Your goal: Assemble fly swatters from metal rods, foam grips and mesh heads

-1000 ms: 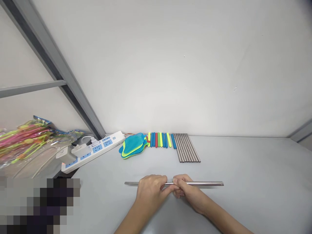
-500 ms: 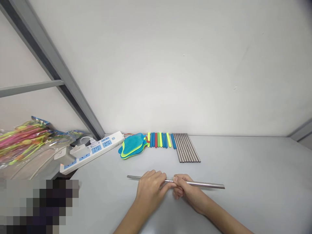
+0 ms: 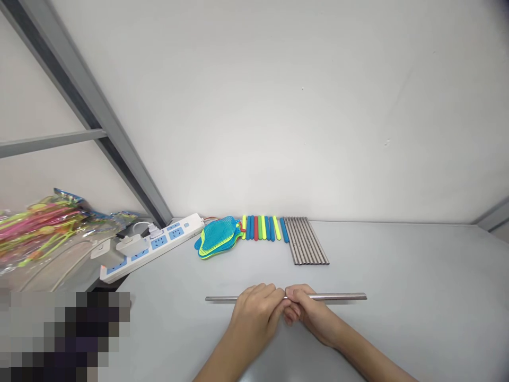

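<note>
— Left hand (image 3: 258, 309) has slid rightward along the metal tube (image 3: 338, 296) towards the right hand (image 3: 312, 313) in the last half second; the tube, then tilted, is now near level.
— State of the hands?
— Both closed on the tube, left fingers curled over it, right thumb pressing on top. Whether they touch, I cannot tell.
— Sound practice?
— In my judgement, grip firmly, wrists matched, so force runs along the tube without bending it.
— Orientation?
— Long axis near parallel to the back edge of the tabletop (image 3: 397, 318); slimmer end towards the left edge, thicker towards the right. Contact with the tabletop unconfirmed.
— Beyond?
— By the back edge: a row of metal tubes (image 3: 307, 241), coloured grips (image 3: 260, 228) to its left, then perforated swatter heads (image 3: 218, 236).
</note>
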Demonstrator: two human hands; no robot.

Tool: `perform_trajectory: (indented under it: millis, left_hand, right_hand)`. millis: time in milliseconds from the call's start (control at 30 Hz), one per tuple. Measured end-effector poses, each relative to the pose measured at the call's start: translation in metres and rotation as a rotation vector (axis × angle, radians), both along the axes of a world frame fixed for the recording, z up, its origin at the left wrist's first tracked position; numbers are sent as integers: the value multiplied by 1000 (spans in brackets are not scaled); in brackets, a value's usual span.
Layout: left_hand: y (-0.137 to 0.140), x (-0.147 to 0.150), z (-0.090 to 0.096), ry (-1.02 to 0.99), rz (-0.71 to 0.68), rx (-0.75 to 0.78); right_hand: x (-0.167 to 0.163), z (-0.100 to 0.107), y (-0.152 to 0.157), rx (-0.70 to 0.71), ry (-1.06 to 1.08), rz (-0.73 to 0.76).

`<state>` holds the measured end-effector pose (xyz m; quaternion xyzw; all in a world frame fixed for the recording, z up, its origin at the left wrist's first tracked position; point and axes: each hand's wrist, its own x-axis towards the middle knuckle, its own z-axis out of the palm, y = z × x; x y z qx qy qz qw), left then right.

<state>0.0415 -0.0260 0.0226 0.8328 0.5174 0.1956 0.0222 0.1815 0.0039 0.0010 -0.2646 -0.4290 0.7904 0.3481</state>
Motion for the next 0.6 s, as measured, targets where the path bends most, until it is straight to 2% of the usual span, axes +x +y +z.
perform_trajectory:
  millis: [167, 400, 600]
  left_hand:
    - [0, -2, -2, 22, 30, -27]
    - [8, -3, -1, 41, 192, -68]
    - [10, -4, -1, 68, 234, -95]
  right_hand:
    - [0, -3, 1, 53, -67, 5]
    - [-1, 1, 2, -32, -69, -66]
    - [1, -1, 5, -76, -78, -57]
